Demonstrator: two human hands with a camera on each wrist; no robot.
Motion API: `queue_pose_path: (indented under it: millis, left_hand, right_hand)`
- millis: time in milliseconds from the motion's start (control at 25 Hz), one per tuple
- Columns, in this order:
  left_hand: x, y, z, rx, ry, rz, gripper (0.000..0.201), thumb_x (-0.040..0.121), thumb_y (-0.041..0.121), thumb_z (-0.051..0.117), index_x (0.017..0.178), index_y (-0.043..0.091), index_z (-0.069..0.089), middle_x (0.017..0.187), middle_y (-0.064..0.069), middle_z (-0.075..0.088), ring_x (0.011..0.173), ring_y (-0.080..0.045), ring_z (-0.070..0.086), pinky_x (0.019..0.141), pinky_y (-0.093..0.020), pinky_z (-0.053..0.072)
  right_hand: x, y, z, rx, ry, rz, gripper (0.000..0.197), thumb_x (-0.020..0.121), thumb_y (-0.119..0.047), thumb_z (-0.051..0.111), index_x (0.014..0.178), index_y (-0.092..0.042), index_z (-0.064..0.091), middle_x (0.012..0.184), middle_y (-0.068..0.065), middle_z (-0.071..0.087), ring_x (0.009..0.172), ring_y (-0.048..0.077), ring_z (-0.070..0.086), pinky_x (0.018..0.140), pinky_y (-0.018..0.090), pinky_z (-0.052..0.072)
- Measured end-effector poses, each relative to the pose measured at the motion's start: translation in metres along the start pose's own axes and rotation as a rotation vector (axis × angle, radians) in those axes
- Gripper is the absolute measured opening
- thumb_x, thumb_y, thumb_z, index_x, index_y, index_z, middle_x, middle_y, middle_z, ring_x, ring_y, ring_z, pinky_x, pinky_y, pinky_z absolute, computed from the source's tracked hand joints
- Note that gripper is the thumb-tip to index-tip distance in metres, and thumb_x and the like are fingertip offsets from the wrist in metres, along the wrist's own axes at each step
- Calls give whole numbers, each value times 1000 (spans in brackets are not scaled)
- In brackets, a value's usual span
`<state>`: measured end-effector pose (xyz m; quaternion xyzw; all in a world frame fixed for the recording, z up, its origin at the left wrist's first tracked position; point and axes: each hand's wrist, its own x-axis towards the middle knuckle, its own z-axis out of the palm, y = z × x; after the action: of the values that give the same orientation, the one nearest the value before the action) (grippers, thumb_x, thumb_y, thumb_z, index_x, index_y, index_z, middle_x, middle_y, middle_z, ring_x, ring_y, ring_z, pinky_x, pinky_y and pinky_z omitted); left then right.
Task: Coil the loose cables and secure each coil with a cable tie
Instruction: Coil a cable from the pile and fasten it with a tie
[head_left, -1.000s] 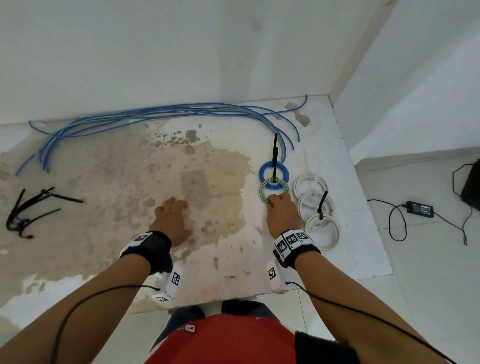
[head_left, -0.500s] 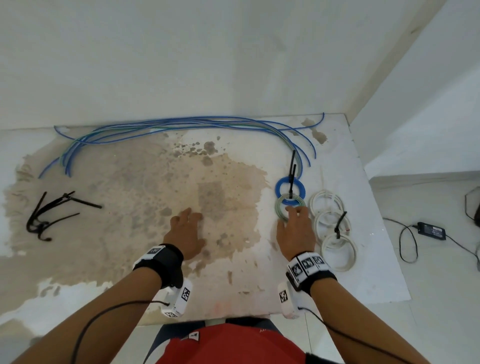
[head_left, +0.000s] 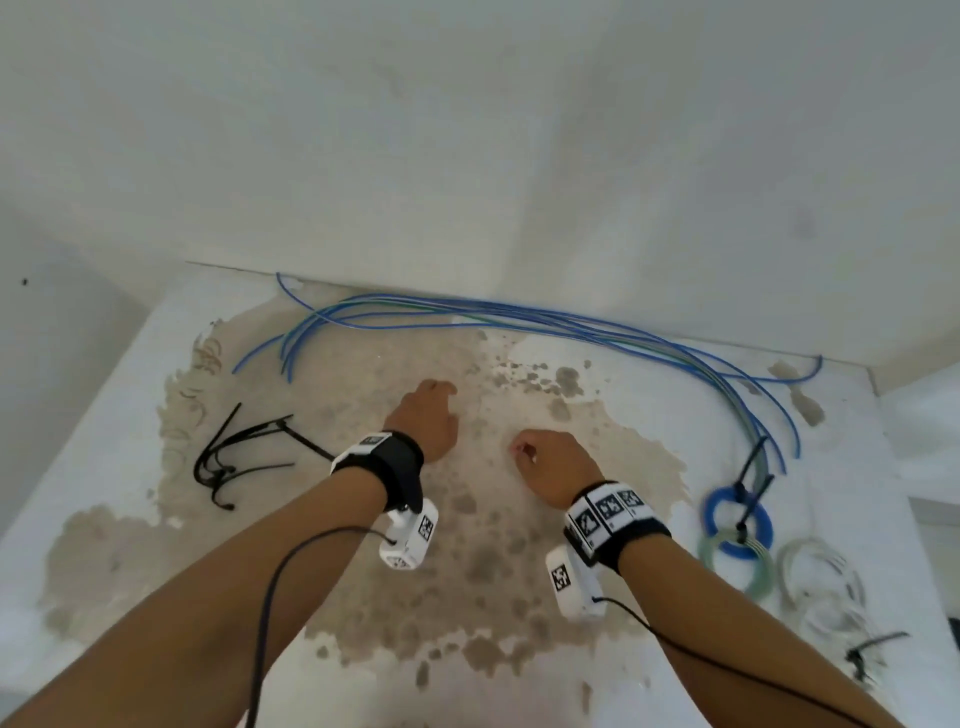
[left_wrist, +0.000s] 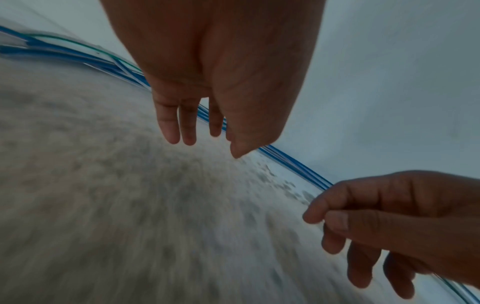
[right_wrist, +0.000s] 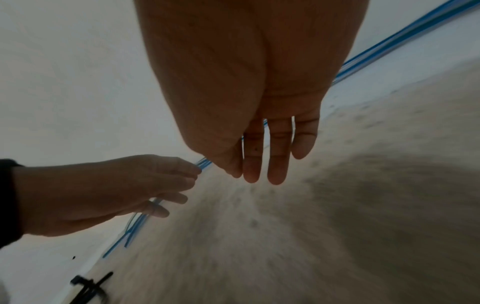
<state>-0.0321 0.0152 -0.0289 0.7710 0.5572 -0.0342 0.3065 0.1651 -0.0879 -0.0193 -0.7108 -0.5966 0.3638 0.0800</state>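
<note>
On the stained white table (head_left: 130, 431), take the blue coil (head_left: 736, 522) at the right side as the landmark. It is one tied ring with a black tie sticking up from it, and a single pale green coil (head_left: 737, 564) overlaps its near edge. Just to the right of that pair lie the white coils (head_left: 821, 582), blurred at the frame edge; at least two rings show, with one black tie (head_left: 872, 647) on the nearest, but the exact count cannot be told. From behind the blue coil a bundle of loose cables (head_left: 519, 314) sweeps away leftward along the wall; roughly six blue strands and one green can be made out. Far to the left of the blue coil sits one heap of spare black cable ties (head_left: 234, 457), several strands, too tangled to count. Both hands hang above the table between that heap and the blue coil. The left hand (head_left: 423, 418) is relaxed with fingers hanging down, holding nothing, near the loose cables. The right hand (head_left: 553, 465) is loosely curled in the head view, fingers extended in the wrist view, and empty.
</note>
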Motion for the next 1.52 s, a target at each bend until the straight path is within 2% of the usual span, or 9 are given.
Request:
queue_pose_path:
  millis: [280, 400, 520, 760, 960, 1160, 1320, 1400, 1520]
  left_hand:
    - [97, -58, -54, 36, 115, -86, 56, 99, 14, 48, 152, 16, 31, 157, -8, 27, 127, -41, 47, 98, -49, 43]
    - [110, -80, -58, 104, 107, -50, 40, 101, 17, 48, 141, 14, 46, 141, -14, 43, 120, -40, 48, 95, -48, 44]
    - [108, -89, -55, 109, 244, 94, 22, 102, 21, 48, 117, 12, 62, 116, -15, 57, 102, -39, 52, 88, -46, 43]
    - [88, -89, -59, 87, 451, 282, 15, 97, 24, 56, 105, 17, 66, 102, -7, 61, 91, -34, 55, 73, -46, 47]
    - [93, -138, -83, 137, 408, 91, 23, 95, 19, 49, 112, 9, 61, 113, -18, 60, 100, -44, 55, 86, -50, 46]
    - [107, -159, -128, 164, 202, -183, 35, 97, 31, 45, 123, 10, 55, 125, -23, 49, 106, -49, 56, 94, -54, 46]
    - [88, -107, -128, 174, 355, 127, 36, 83, 41, 47, 103, 18, 66, 111, -12, 63, 102, -39, 60, 92, -46, 45]
    - [65, -64, -113, -225, 443, 357, 22, 96, 29, 53, 103, 13, 66, 104, -6, 66, 99, -30, 62, 89, -34, 46]
    - [40, 0, -95, -659, 297, 433, 20, 101, 15, 46, 115, 11, 60, 103, 2, 63, 97, -5, 59, 89, -16, 42]
  right_hand:
    - [114, -76, 1, 19, 66, 9, 36, 101, -22, 50, 136, -17, 57, 121, 7, 65, 111, 26, 62, 92, 34, 48]
    - [138, -84, 10, 2, 136, 26, 46, 101, -24, 51, 146, -19, 47, 138, 8, 52, 118, 26, 60, 96, 38, 49]
    - [148, -91, 12, -77, 252, 10, 56, 100, -26, 53, 154, -24, 38, 151, 4, 36, 97, 26, 64, 77, 36, 52]
    - [166, -103, 13, 73, 365, -106, 24, 102, -24, 57, 122, -14, 66, 122, 8, 53, 91, 25, 61, 84, 42, 53]
    - [154, -101, -4, 248, 448, -158, 16, 103, -18, 55, 111, -11, 68, 112, 1, 51, 89, 9, 55, 81, 4, 41]
    - [127, -94, -26, 392, 597, -172, 14, 104, -17, 52, 111, -12, 64, 112, -1, 50, 90, 3, 57, 77, 4, 42]
    - [108, -92, -36, 425, 654, -186, 13, 105, -16, 52, 111, -12, 62, 111, 0, 50, 90, 2, 55, 77, 6, 42]
    - [100, -93, -38, 469, 696, -182, 12, 105, -15, 51, 111, -11, 61, 109, 1, 49, 88, -1, 53, 75, 6, 40]
    - [86, -95, -44, 565, 761, -223, 12, 104, -26, 47, 109, -20, 56, 107, 5, 55, 84, 4, 55, 75, 15, 43]
